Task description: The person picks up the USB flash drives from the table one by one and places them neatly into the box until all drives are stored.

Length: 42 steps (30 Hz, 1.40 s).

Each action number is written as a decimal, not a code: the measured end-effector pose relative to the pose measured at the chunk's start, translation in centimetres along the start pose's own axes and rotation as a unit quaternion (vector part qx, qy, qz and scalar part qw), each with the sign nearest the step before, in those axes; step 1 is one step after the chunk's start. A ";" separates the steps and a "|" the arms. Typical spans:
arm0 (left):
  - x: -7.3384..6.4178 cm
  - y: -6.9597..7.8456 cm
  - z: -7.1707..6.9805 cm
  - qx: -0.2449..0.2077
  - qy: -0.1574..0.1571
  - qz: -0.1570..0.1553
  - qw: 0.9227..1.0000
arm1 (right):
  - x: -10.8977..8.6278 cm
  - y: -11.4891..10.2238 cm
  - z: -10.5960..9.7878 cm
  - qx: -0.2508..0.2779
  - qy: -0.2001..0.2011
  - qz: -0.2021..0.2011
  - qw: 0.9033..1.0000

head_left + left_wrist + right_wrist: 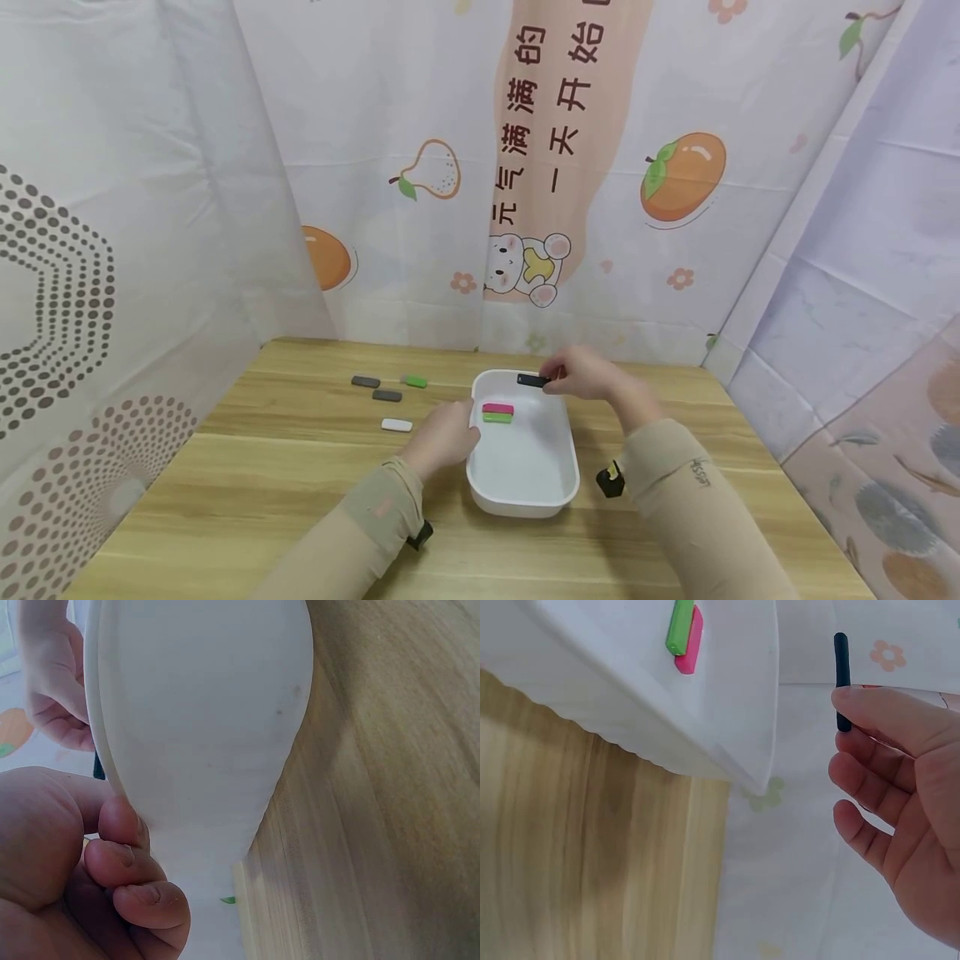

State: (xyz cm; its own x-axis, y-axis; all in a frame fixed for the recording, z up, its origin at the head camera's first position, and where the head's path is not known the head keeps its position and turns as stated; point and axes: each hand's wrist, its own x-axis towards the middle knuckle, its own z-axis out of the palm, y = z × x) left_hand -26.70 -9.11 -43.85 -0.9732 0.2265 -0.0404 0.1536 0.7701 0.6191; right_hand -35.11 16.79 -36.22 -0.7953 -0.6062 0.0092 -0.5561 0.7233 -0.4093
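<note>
Head view showed a white tray [525,467] standing on a wooden table [225,483]. From where I stood, the right hand [587,373] had a black stick [532,381] clamped between thumb and forefinger, its other fingers loosely bent and apart from it; the stick jutted out to the left of that pinch, over the tray's far end. The left hand [442,435] was closed on the tray's left rim, fingers curled against the outer wall. Just to the right of that grip, inside the tray, a pink stick [498,409] and a green stick [497,418] lay side by side, touching. Beyond the left hand and to its left, on the table, lay a white stick [397,425], two dark grey sticks [387,396] and a second green stick [416,382], all apart from one another. Past the right hand's pinch hung a pale curtain [375,83] printed with fruit.
</note>
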 end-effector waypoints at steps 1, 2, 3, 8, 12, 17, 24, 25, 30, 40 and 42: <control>0.0 0.0 0.0 -0.002 0.002 0.003 1.000 | 0.2 0.0 0.1 0.001 -0.003 0.001 1.000; 0.1 -0.1 0.0 -0.003 0.004 0.006 1.000 | 0.3 -0.1 0.2 0.000 -0.006 -0.001 1.000; 0.1 -0.1 0.0 -0.004 0.006 0.009 1.000 | 0.4 -0.1 0.3 -0.001 -0.009 -0.003 1.000; 0.1 -0.2 0.0 -0.008 0.013 0.018 1.000 | 0.9 -0.2 1.1 -0.008 -0.026 -0.008 1.000; 0.1 -0.1 0.1 -0.005 0.015 0.021 1.000 | 1.3 -0.5 1.7 -0.006 -0.041 0.007 0.999; 0.2 -0.3 0.2 -0.009 0.013 0.015 1.000 | 1.9 -1.1 2.4 -0.013 -0.056 0.016 0.998; 0.2 -0.1 0.0 -0.005 0.011 0.012 1.000 | 2.8 -1.9 3.3 -0.015 -0.070 0.035 0.997; 0.2 -0.1 0.0 -0.005 0.010 0.011 1.000 | 2.9 -2.0 3.5 -0.016 -0.072 0.037 0.997; 0.1 -0.2 0.0 -0.009 0.008 0.011 1.000 | 3.3 -2.4 4.0 -0.015 -0.079 0.036 0.996; -0.2 -0.1 -0.2 -0.017 0.003 0.014 1.000 | 4.3 -3.0 4.0 -0.032 -0.099 0.034 0.994; -0.2 -0.1 -0.2 -0.014 0.003 0.014 1.000 | 4.4 -3.0 4.2 -0.031 -0.107 0.040 0.993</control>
State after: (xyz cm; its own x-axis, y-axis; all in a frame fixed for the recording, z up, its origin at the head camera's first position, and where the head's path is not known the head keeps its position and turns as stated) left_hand -26.54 -9.36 -43.72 -0.9696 0.2439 -0.0190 0.1751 0.7462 0.6423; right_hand -35.92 10.58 -38.77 -0.7713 -0.5981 -0.2176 -0.5130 0.7866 -0.3437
